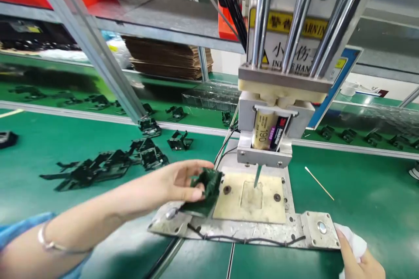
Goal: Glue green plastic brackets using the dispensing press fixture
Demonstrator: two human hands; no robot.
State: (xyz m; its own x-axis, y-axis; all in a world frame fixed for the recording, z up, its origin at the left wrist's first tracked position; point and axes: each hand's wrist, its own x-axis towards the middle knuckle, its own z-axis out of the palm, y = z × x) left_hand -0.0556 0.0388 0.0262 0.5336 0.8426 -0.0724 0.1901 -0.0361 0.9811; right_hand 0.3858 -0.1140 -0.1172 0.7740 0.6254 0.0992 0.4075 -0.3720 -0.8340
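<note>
My left hand (186,183) is closed on a dark molded plastic part (207,192), held at the left side of the press base (248,231). Right of that part lies a cream fixture plate (225,213) with a rectangular recess. A glue cartridge (266,130) is clamped above the plate, and its thin green nozzle (258,176) points down at the recess. At the lower right, my right hand (360,259) grips a crumpled white wipe (352,242), next to the base's right-hand block with a round metal button (321,227).
A pile of similar dark parts (98,168) lies on the green table to the left. A cotton swab (319,183) rests right of the press. Behind, more dark parts sit on a green conveyor (193,124). A slanted metal post (85,48) stands at the left.
</note>
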